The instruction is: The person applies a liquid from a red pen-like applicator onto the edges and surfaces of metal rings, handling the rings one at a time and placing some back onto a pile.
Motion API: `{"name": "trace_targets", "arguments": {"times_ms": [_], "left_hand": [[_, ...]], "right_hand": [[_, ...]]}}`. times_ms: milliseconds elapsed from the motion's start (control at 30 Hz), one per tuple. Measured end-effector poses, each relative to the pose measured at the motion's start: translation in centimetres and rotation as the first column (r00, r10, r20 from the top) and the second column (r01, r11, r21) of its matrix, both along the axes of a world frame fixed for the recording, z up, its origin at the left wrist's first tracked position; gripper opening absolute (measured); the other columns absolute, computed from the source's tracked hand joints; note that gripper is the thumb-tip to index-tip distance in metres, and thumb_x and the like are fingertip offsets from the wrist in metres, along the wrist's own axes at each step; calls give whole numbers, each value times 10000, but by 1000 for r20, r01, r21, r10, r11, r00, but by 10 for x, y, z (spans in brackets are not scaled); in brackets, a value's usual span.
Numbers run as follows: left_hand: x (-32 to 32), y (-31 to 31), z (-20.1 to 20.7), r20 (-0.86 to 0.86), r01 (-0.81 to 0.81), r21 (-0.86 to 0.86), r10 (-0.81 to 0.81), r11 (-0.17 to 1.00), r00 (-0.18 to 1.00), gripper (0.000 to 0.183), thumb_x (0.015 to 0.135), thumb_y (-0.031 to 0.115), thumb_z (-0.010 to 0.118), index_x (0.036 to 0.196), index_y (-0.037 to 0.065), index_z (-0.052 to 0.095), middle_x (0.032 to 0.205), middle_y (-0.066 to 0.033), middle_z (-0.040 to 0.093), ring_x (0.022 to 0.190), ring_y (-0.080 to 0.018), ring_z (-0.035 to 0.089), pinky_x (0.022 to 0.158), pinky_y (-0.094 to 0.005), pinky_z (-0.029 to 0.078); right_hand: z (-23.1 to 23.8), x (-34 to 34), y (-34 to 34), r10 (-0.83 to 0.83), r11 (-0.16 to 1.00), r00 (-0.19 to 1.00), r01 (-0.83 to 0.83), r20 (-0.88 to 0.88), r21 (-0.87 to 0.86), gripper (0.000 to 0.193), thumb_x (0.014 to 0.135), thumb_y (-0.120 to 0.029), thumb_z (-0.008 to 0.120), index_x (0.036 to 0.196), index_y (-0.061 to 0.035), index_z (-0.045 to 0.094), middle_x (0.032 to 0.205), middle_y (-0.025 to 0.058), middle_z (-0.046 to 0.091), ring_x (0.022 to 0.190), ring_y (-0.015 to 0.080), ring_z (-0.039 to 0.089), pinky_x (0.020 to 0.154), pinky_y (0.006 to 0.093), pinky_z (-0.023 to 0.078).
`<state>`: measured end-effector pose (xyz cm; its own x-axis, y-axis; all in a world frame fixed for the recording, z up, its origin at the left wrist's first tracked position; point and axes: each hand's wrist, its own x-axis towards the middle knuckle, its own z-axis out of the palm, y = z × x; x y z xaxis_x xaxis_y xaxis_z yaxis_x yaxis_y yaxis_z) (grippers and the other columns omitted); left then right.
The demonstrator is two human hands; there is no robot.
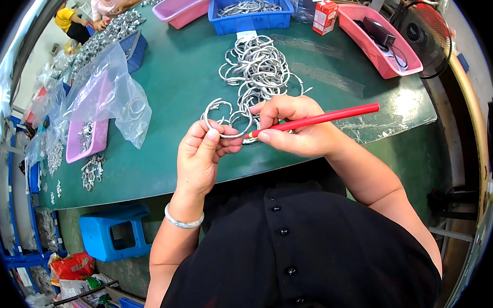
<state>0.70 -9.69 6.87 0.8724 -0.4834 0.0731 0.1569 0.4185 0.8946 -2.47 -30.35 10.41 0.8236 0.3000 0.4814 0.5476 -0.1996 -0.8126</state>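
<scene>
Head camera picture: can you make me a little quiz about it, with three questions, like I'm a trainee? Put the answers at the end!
1. Pick one. What is the right hand gripping?
A) A pair of scissors
B) A red pencil-like stick
C) A blue cup

2. True or false? The left hand is empty.

3. Fill in the colour. The black boxy device with a cable lies in a ____ basket.

Key:
1. B.
2. False: the fingers hold a silvery metal ring.
3. Pink.
</scene>
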Motion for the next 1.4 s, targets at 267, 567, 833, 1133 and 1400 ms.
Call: {"name": "trace_targets", "arguments": {"times_ms": [267,567,833,1133,1400], "left_hand": [[-1,-1,3,-27,-2,6,2,1000,1000,127,910,153,450,932,34,490,909,-121,594,778,-214,619,708,-320,520],[2,-1,2,-65,14,-24,-15,1000,998,141,911,164,449,933,33,496,902,-123,596,773,-217,621,703,-326,520],[2,0,3,-125,22,-20,-24,1000,992,154,915,177,441,929,35,501,887,-118,599,766,-211,623,691,-326,517],[4,1,3,-223,16,-15,-19,1000,975,158,911,185,449,920,37,501,879,-122,600,762,-211,624,682,-326,517],[3,0,5,-209,21,-19,-25,1000,978,161,909,188,453,918,36,503,873,-121,603,758,-210,624,681,-325,517]], "right_hand": [[-4,-1,1,-13,997,998,8,61,72,101,720,-73,630,712,-35,537,666,34,550,594,109,520,536,242,408],[-2,2,0,6,997,992,-15,126,73,89,708,-25,631,730,-42,546,688,29,565,662,134,549,749,335,433],[-3,1,-1,8,995,999,-11,37,101,114,696,-7,623,755,-41,532,738,35,567,710,142,553,868,387,424],[-10,4,1,19,979,1000,-15,-17,202,99,703,-31,604,790,-19,558,767,40,553,712,98,519,639,231,414],[-12,8,-1,25,997,994,-32,105,64,75,685,-36,611,732,-34,553,706,39,559,638,127,532,582,253,423]]}}
